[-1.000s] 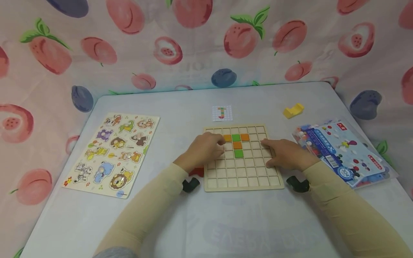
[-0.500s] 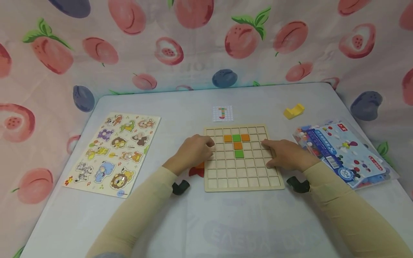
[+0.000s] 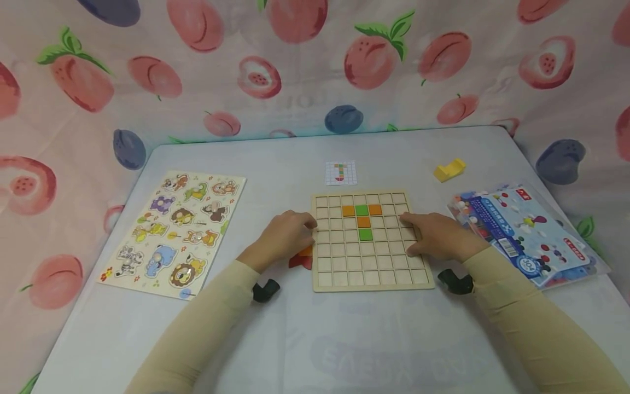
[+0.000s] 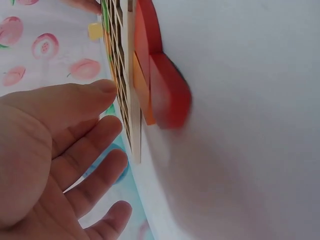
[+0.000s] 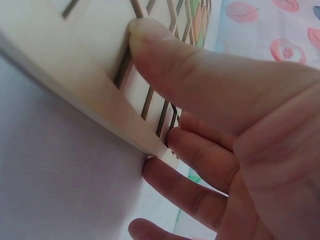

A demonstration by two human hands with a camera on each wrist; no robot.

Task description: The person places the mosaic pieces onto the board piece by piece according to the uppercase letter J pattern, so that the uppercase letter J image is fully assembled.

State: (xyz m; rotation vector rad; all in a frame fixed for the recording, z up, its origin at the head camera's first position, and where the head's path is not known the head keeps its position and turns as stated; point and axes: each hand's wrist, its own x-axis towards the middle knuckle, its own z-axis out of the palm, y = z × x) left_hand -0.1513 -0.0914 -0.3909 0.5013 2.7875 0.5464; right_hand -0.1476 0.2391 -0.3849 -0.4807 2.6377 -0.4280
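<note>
A wooden grid board [image 3: 344, 279] lies flat at the table's middle. Several square tiles sit in its cells: a row of orange [image 3: 348, 210], green [image 3: 361, 209] and orange, with orange and green below the middle one. My left hand [image 3: 280, 238] is at the board's left edge, fingers loosely bent, holding nothing. Under that hand, red pieces [image 4: 170, 95] and an orange piece [image 4: 142, 90] lie against the board's side, partly hidden in the head view. My right hand [image 3: 438, 235] rests on the right edge, thumb on the grid and fingers by the rim.
Behind the board lies a small printed card [image 3: 340, 173] with a coloured pattern. A yellow block [image 3: 450, 170] stands at the back right. An animal puzzle board [image 3: 169, 238] is on the left, and blue printed packages [image 3: 529, 230] lie on the right.
My left hand has drawn back leftward from the tiles to the board's left edge, uncovering more of the board and the red piece. My right hand has stayed in place.
</note>
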